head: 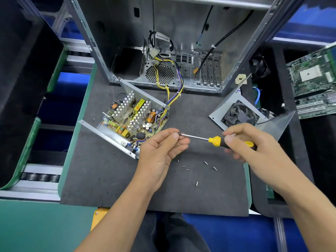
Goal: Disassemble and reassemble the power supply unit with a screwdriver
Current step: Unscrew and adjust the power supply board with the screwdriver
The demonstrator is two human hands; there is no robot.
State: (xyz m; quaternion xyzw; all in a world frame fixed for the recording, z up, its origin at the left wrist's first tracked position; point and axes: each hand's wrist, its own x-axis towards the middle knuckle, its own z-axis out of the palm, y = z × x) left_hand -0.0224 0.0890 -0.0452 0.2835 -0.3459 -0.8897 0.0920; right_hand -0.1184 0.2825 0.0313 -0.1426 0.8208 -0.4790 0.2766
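PSU chassis (127, 122) lies opened left of the screwdriver (214, 140), gripped by right hand (254, 142), tip pinched by left hand (163, 148); fan cover (236, 113) off, screws (196, 168) loose, reassembly pending.

**Metal, plastic and foam on the bench**

Screwdriver (216, 140): bright polished steel shaft, glossy yellow-and-black plastic handle. Power supply unit (131, 120): dull galvanised sheet-metal tray with a perforated wall, ribbed aluminium heat sinks, shiny copper-wound coils, plastic-sheathed wires. Fan cover (236, 111): matt grey sheet metal around a black plastic fan. Loose screws (206, 162): small, bright metal. Mat (109, 179): dark grey, matt, finely grained like foam. Computer case (181, 33): bare, softly reflective grey steel. Motherboard (312, 79): green, slightly glossy board.
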